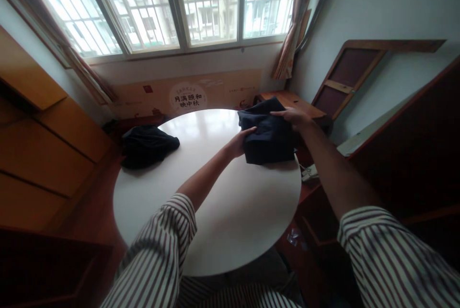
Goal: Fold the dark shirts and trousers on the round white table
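Observation:
A dark navy, folded piece of clothing [269,140] is at the right far side of the round white table [230,222]. My left hand [241,142] grips its left side, thumb on top and the other fingers hidden beneath the cloth. At its upper right, my right hand [295,117] pinches the edge. The kind of garment cannot be made out. A crumpled black garment [149,145] lies in a heap at the table's left edge, away from both hands.
Behind the table stand a printed cardboard panel [143,97] and a barred window [208,1]. A wooden side table [298,102] is at the back right, with a white power strip [309,172] below. Orange cabinets [32,164] line the left.

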{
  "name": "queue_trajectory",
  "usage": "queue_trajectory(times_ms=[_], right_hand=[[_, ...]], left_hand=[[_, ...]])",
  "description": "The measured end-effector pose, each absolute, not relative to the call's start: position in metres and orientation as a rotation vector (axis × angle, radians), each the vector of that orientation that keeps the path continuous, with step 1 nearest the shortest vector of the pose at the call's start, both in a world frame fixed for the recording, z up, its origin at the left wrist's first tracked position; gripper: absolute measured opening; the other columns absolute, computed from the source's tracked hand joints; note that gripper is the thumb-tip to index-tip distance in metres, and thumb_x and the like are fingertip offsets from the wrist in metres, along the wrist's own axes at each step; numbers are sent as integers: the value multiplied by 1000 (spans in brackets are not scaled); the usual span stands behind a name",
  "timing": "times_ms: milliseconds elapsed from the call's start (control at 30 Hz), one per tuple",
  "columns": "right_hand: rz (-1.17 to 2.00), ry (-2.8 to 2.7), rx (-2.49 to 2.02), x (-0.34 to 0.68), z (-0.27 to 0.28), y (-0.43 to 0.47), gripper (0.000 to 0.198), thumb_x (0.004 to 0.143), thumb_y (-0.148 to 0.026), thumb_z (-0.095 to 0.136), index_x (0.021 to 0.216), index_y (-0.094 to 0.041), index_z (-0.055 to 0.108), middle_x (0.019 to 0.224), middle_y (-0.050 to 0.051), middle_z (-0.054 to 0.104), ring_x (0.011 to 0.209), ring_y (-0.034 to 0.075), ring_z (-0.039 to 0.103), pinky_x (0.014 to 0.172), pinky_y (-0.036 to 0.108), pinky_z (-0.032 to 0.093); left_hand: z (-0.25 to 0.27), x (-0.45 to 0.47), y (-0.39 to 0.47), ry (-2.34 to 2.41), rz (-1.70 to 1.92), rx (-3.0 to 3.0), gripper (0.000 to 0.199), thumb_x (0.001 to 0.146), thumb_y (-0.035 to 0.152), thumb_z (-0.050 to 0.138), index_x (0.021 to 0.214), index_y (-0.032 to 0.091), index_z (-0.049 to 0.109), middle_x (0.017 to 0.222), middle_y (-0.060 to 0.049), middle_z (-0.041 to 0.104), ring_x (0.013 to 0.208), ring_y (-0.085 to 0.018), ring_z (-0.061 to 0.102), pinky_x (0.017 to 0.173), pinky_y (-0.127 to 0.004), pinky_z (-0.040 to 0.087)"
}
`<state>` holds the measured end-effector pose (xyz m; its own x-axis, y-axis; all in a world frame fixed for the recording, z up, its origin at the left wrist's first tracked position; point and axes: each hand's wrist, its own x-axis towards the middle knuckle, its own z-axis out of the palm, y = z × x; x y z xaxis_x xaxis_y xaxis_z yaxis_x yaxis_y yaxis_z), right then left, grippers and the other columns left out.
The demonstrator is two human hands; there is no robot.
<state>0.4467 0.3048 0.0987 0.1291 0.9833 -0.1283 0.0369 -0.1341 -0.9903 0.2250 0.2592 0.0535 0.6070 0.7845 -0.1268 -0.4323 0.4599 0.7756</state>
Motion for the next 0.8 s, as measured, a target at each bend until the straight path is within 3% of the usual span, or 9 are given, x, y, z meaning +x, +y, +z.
queue_trajectory(times_ms=[167,333,500,567,633,733,800], right_hand=[[1086,-1030,-1538,464,42,317,32,67,-9,78,94,-15,61,62,-2,64,50,16,60,54,33,56],[1024,-1080,-1348,474,20,325,46,68,-18,78,109,-22,58,80,-4,68,67,14,64,70,29,58],[679,-1388,-1482,477,24,346,53,79,-31,66,129,-17,52,113,9,69,102,26,66,92,46,54],[447,-1500,-1635,471,24,348,62,79,-32,67,135,-13,50,132,18,60,123,34,55,106,52,43],[226,-1672,-1685,458,25,347,69,81,-36,66,141,-10,47,146,22,47,138,38,40,114,55,31],[39,-2070,-1648,430,26,345,60,93,-41,50,148,-18,43,156,14,39,144,34,31,118,57,22],[113,-2228,-1664,411,25,345,54,98,-40,38,150,-24,41,159,7,36,146,31,29,118,61,20]], left_hand=[[-1,253,268,721,868,683,45,78,3,68,120,16,59,102,-8,73,82,-16,72,86,-30,58],[-3,254,263,691,958,798,51,78,1,64,125,19,56,98,-6,72,73,-13,69,79,-29,58],[2,249,265,947,1006,894,32,83,19,71,113,14,63,92,-8,71,77,-16,68,78,-31,58],[-4,245,261,1072,902,956,28,84,33,74,99,12,66,79,-7,70,71,-17,67,73,-31,58],[-11,241,255,1118,769,1050,37,83,47,73,89,11,66,64,-5,65,64,-19,66,68,-33,58],[-14,236,245,1195,685,1260,46,83,58,67,82,12,66,55,-4,59,63,-24,68,69,-38,58],[-11,231,239,1281,822,1468,45,83,58,68,91,15,67,66,-7,63,78,-28,71,81,-42,56]])
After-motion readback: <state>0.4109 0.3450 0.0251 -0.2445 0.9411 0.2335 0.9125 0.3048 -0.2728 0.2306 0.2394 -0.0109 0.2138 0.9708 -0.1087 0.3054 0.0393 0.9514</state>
